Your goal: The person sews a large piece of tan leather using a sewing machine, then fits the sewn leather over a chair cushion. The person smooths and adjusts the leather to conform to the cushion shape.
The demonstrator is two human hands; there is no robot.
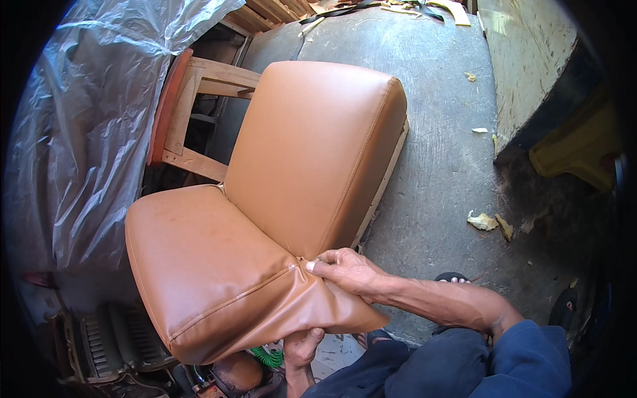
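Note:
A chair upholstered in smooth brown leather-like material stands before me, with its backrest leaning away and its stitched seat at the left. Along the near side of the seat, the cover's loose flap hangs in folds. My right hand pinches the cover at the corner where seat and backrest meet. Lower down, my left hand holds the flap's bottom edge, its thumb showing and its other fingers hidden by the material.
A wooden frame stands behind the chair, beside clear plastic sheeting. Foam scraps lie on the concrete floor. A worn wooden panel and a yellow plastic object are at the right. Machinery and a green coiled hose sit below left.

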